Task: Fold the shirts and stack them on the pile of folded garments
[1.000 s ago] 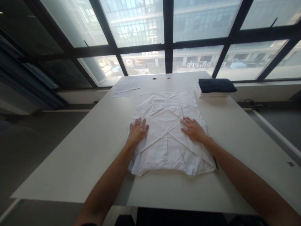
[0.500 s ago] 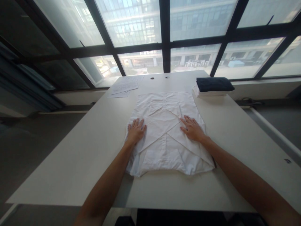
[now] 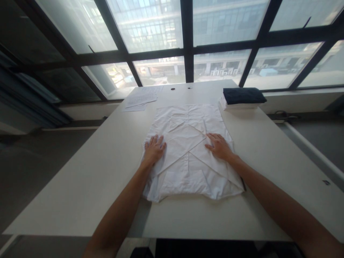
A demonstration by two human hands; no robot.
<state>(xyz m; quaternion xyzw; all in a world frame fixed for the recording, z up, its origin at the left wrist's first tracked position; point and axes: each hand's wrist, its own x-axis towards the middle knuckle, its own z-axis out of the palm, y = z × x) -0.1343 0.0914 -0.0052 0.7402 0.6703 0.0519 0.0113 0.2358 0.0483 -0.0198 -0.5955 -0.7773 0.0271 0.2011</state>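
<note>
On white shirt (image 3: pixel 188 150), flat hands.

- The flat white cloth shirt (image 3: pixel 188 157) is thin and soft. It looks matt, with pressed folds and little wrinkles.
- The big pale rectangular table (image 3: pixel 80 186) has a hard, smooth top. It is matt, with a faint shine at the window end.
- The folded dark blue cloth (image 3: pixel 243 95) looks thick, soft and matt.
- The folded white cloth (image 3: pixel 236 106) under it looks soft too.
- The thin white paper sheets (image 3: pixel 141 100) are flat and smooth.
- The dark window frame bars (image 3: pixel 187 53) look hard and smooth, like painted metal.
- The big window glass panes (image 3: pixel 150 25) are smooth and a bit cloudy.
- The left hand (image 3: pixel 153 148) and right hand (image 3: pixel 219 146) are bare, smooth skin.
</note>
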